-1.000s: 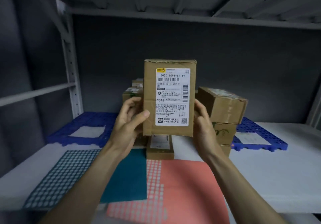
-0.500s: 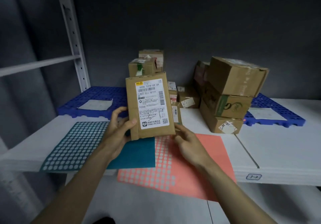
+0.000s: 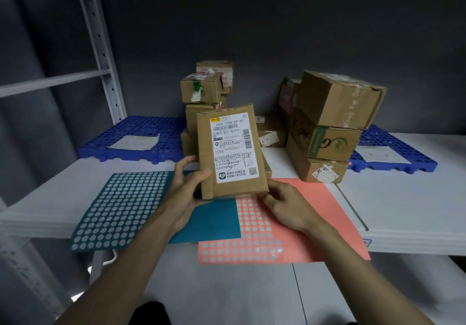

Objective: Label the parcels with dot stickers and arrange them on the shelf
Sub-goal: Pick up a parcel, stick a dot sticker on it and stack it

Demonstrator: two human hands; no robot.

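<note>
A flat brown parcel [image 3: 229, 148] with a white shipping label stands tilted just above the white shelf [image 3: 403, 198]. My left hand [image 3: 186, 188] grips its lower left edge, thumb on the front face. My right hand [image 3: 287, 203] lies over the coral dot-sticker sheet [image 3: 315, 223], its fingertips at the parcel's lower right corner with no grip visible. A teal dot-sticker sheet [image 3: 121, 208] lies to the left, partly under the parcel, and both sheets overhang the shelf's front edge.
Behind the parcel stands a stack of small boxes [image 3: 201, 90], and a taller stack of cartons [image 3: 335, 122] stands to the right. Blue plastic pallets lie at the back left [image 3: 141, 133] and back right [image 3: 393, 153]. A white shelf upright [image 3: 100, 47] rises at the left.
The parcel has come down from eye level to just above the sticker sheets. My right hand has left the parcel's side and dropped to its lower right corner over the coral sheet.
</note>
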